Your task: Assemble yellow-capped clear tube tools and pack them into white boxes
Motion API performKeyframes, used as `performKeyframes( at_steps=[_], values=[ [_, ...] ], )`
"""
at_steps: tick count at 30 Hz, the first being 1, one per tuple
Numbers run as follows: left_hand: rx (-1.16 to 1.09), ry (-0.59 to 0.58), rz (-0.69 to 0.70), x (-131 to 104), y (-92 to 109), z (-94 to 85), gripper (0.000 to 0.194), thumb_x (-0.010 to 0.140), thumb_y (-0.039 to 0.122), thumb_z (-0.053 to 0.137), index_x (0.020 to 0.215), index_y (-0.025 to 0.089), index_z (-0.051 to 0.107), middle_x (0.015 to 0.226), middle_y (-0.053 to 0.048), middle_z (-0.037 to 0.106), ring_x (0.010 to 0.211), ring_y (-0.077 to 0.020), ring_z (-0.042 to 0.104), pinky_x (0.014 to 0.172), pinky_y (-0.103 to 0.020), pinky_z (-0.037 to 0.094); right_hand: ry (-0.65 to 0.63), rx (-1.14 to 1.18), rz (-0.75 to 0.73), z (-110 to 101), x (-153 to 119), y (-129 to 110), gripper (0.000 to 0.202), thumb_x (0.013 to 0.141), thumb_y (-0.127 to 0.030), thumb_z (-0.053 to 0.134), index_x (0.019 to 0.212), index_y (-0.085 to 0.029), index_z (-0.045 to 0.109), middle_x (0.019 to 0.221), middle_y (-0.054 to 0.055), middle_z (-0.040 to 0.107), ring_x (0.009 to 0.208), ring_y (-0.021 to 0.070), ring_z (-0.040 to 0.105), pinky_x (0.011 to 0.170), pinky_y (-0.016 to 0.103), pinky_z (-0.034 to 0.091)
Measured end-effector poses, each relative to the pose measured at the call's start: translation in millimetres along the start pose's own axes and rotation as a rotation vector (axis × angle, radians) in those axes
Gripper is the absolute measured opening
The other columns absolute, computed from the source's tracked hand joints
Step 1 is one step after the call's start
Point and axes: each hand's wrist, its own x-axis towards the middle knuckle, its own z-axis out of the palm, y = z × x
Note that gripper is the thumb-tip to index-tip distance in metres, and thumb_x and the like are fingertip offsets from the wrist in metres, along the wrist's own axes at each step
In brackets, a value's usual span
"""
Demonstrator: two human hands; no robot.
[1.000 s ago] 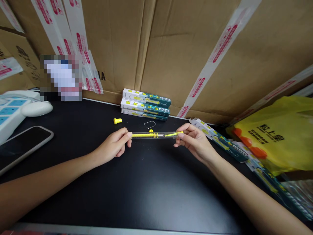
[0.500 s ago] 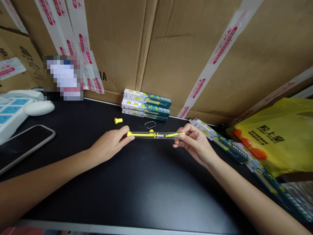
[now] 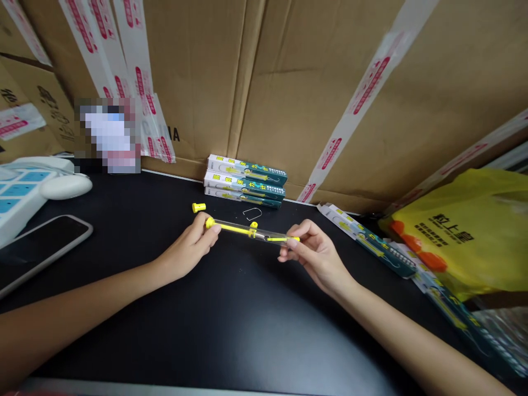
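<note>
A clear-tubed spring scale (image 3: 235, 227) with yellow inner parts is held between my two hands above the black table, its right end slightly lower. My left hand (image 3: 187, 242) is closed round the yellow-capped left end. At the right end, the thumb and fingers of my right hand (image 3: 319, 256) pinch the tube near a thin yellow strip (image 3: 280, 239). Just behind the tube shows a small yellow piece (image 3: 254, 225). A yellow plug (image 3: 198, 208) and a bent wire hook (image 3: 252, 213) lie on the table beyond.
Several printed spring-scale boxes (image 3: 245, 192) are stacked against a large cardboard carton (image 3: 198, 82). More boxes (image 3: 367, 242) lie along the right, beside a yellow plastic bag (image 3: 466, 220). On the left are a phone (image 3: 45, 247), a white mouse (image 3: 66, 187) and a power strip (image 3: 25, 192).
The tube has tilted, its right end dropping lower. Both hands have shifted a little to the left, and the right hand has moved down, still gripping the scale.
</note>
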Motion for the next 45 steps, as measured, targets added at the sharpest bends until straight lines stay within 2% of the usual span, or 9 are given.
performKeyframes(
  at_steps=[5,11,20,25,33,38,41,45],
  values=[
    [-0.13,-0.023,-0.061,3,-4,-1.6,0.027,0.091,0.045,0.045,0.08,0.021,0.039,0.063,0.008,0.037,0.045,-0.0046,0.03,0.04,-0.017,0.023,-0.012,0.016,0.038,4,-5,4,0.025,0.075,-0.03,0.076,0.079,-0.021,0.053,0.077,-0.003,0.06,0.065,0.0106,0.065,0.062,0.028,0.061],
    [-0.156,-0.008,-0.08,7,-2,-4.6,0.033,0.089,0.047,0.051,0.075,0.02,0.038,0.058,0.009,0.036,0.04,-0.0021,0.03,0.037,-0.014,0.023,-0.014,-0.029,0.036,2,-6,-5,0.019,0.078,-0.031,0.073,0.087,-0.021,0.061,0.076,-0.001,0.064,0.066,0.0118,0.066,0.067,0.03,0.061],
    [-0.246,-0.045,-0.128,6,1,-1.8,0.033,0.09,0.047,0.048,0.074,0.02,0.039,0.056,0.009,0.04,0.036,-0.0002,0.029,0.033,-0.011,0.02,0.023,-0.117,-0.133,1,-7,4,0.009,0.08,-0.025,0.071,0.085,-0.02,0.065,0.082,-0.002,0.058,0.06,0.0098,0.066,0.061,0.026,0.06],
    [-0.323,-0.04,-0.15,8,2,-0.1,0.036,0.09,0.049,0.048,0.073,0.02,0.037,0.057,0.009,0.04,0.034,0.0002,0.028,0.031,-0.01,0.019,-0.02,-0.069,-0.139,4,-8,1,0.013,0.082,-0.021,0.069,0.089,-0.021,0.059,0.077,-0.002,0.061,0.062,0.0104,0.065,0.063,0.028,0.06],
    [-0.415,-0.023,-0.217,8,2,-0.6,0.034,0.091,0.048,0.048,0.075,0.019,0.041,0.057,0.008,0.041,0.034,0.0002,0.026,0.031,-0.011,0.017,-0.06,-0.073,-0.149,9,-7,-2,0.014,0.084,-0.019,0.067,0.089,-0.021,0.054,0.074,-0.003,0.059,0.063,0.0106,0.063,0.063,0.03,0.06],
    [-0.484,-0.002,-0.236,10,4,-2.5,0.033,0.092,0.046,0.047,0.076,0.018,0.042,0.057,0.007,0.04,0.035,-0.0001,0.026,0.032,-0.011,0.016,-0.063,-0.09,-0.147,2,3,-5,0.028,0.081,-0.023,0.069,0.103,-0.023,0.051,0.08,-0.002,0.059,0.067,0.0124,0.063,0.061,0.032,0.06],
    [-0.53,0.024,-0.245,9,6,-4.1,0.032,0.094,0.043,0.045,0.076,0.017,0.043,0.057,0.007,0.04,0.035,0.0001,0.027,0.033,-0.011,0.017,-0.057,-0.222,-0.13,-11,19,-1,0.028,0.083,-0.029,0.065,0.106,-0.023,0.049,0.083,-0.001,0.058,0.071,0.0133,0.062,0.06,0.031,0.058],
    [-0.558,0.051,-0.243,9,7,-4.7,0.031,0.094,0.042,0.044,0.076,0.016,0.044,0.057,0.007,0.04,0.035,0.0002,0.027,0.033,-0.011,0.016,-0.16,-0.68,-0.118,-21,46,3,0.015,0.084,-0.031,0.06,0.093,-0.021,0.053,0.08,0.0,0.057,0.069,0.0143,0.059,0.055,0.027,0.051]
  ],
)
